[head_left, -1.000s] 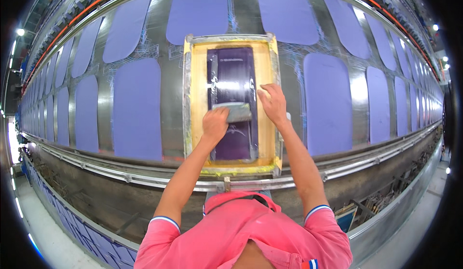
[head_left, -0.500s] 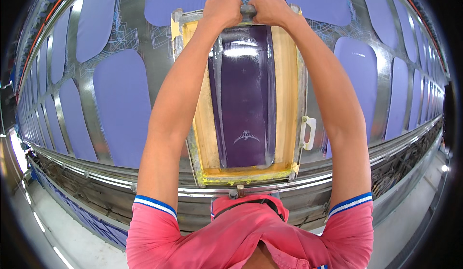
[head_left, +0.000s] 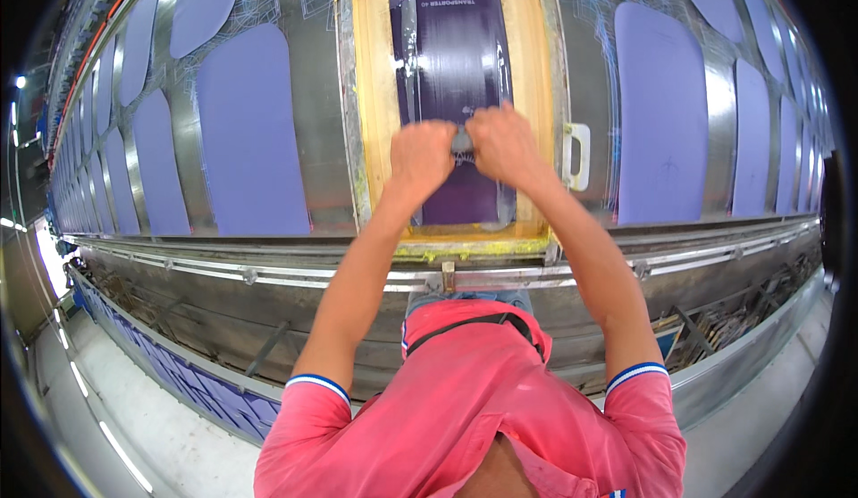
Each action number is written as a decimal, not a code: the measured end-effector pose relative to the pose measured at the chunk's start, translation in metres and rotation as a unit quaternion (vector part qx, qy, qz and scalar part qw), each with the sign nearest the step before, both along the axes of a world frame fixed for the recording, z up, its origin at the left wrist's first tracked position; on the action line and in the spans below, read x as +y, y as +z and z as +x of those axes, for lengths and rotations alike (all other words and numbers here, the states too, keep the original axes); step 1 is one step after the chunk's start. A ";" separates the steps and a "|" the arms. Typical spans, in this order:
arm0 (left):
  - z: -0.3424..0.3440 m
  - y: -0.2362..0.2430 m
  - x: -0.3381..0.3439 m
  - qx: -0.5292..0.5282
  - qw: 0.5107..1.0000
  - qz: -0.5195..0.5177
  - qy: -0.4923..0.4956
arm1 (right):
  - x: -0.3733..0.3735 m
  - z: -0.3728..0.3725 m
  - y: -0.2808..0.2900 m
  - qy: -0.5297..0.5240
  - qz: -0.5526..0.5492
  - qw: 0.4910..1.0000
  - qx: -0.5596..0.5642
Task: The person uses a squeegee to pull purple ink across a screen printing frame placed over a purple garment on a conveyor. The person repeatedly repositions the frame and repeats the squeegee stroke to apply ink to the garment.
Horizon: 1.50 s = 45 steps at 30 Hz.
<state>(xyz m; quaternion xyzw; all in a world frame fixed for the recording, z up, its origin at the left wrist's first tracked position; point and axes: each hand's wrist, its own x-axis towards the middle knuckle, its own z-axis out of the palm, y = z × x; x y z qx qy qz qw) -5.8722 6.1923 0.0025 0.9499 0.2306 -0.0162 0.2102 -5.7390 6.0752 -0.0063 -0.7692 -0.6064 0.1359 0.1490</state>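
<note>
Both my hands are closed around a squeegee (head_left: pixel 461 139), whose grey grip shows between them. My left hand (head_left: pixel 424 154) wraps its left side and my right hand (head_left: pixel 502 145) its right side; the blade beneath is hidden. The squeegee sits over the nearer half of a screen-printing frame (head_left: pixel 349 105), on the dark purple window (head_left: pixel 451 38) of its mesh. Pale lettering shows at the window's far end, and part of a small white design peeks out beneath my hands. Yellowish tape and stains line the frame's inner border.
Flat purple pieces with rounded corners, such as a left one (head_left: pixel 246 132) and a right one (head_left: pixel 661 114), lie in rows on the long metal table (head_left: pixel 585 199). A white handle (head_left: pixel 579 157) juts from the frame's right side. A metal rail (head_left: pixel 357 276) runs along the near edge.
My hands have drawn the squeegee from the frame's far end toward me, uncovering the lettering there. My elbows are more bent, and the whole view has shifted.
</note>
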 end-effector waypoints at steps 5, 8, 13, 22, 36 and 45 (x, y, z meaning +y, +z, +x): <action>-0.088 0.011 -0.089 0.021 0.999 -0.045 0.008 | -0.090 -0.093 0.012 -0.005 -0.036 0.999 0.040; -0.090 0.016 -0.089 0.072 0.996 -0.048 -0.012 | -0.096 -0.096 0.016 -0.014 -0.045 0.997 0.055; -0.003 0.014 0.000 0.054 0.998 -0.002 -0.030 | -0.009 -0.004 0.015 -0.026 -0.070 0.996 0.052; 0.220 0.007 0.207 0.015 0.990 0.140 -0.032 | 0.205 0.217 0.020 -0.045 -0.080 0.995 -0.045; 0.133 0.000 0.120 0.052 0.995 0.080 -0.028 | 0.117 0.128 -0.005 -0.045 -0.051 0.997 -0.028; -0.068 0.010 -0.076 0.009 1.000 -0.030 0.000 | -0.076 -0.072 0.010 -0.009 -0.016 1.000 0.022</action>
